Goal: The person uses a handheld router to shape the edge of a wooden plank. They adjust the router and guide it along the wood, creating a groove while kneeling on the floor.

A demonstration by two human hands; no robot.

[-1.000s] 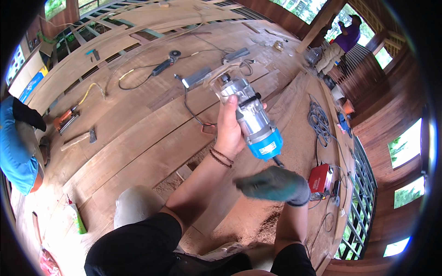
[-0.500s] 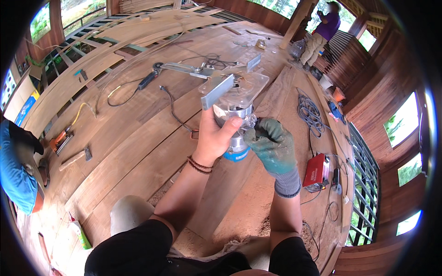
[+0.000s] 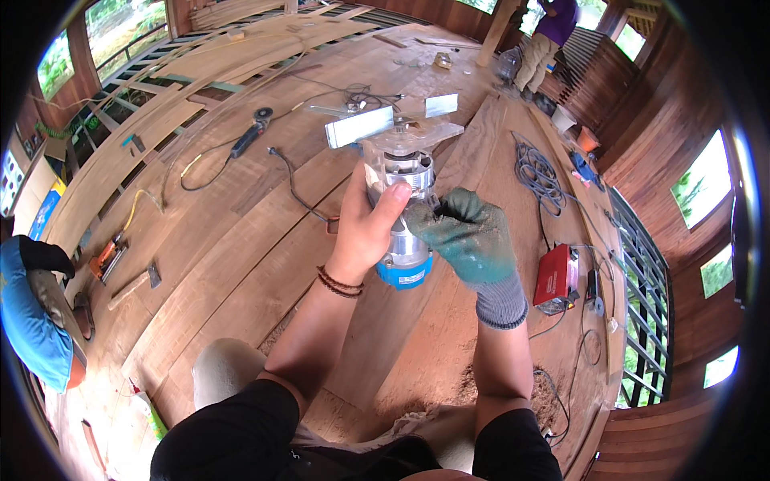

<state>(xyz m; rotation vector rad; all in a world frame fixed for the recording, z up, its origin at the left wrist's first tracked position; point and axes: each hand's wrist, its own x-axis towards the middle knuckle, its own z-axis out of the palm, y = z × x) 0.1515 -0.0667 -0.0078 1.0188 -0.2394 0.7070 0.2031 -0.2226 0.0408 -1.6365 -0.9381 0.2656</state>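
A trim router (image 3: 409, 172) with a silver body, blue end cap and clear base is held up before me, base uppermost. Two pale metal fence plates (image 3: 359, 127) stand on the base. My left hand (image 3: 367, 215), bare with a beaded bracelet on the wrist, wraps round the router's body, thumb across the front. On the other side my right hand (image 3: 469, 236), in a green-grey work glove, pinches at the side of the router's metal collar. Its fingertips hide the exact part between them.
An angle grinder (image 3: 253, 132), a hammer (image 3: 136, 287) and an orange power tool (image 3: 107, 258) lie left on the plank floor. To the right are a red machine (image 3: 556, 279) and coiled cable (image 3: 539, 170). People are at far left and back right; open joists lie at back left.
The router has tipped, so its clear base shows more edge-on and more of the blue cap is visible. Both hands keep their places on it. The whole view has shifted slightly.
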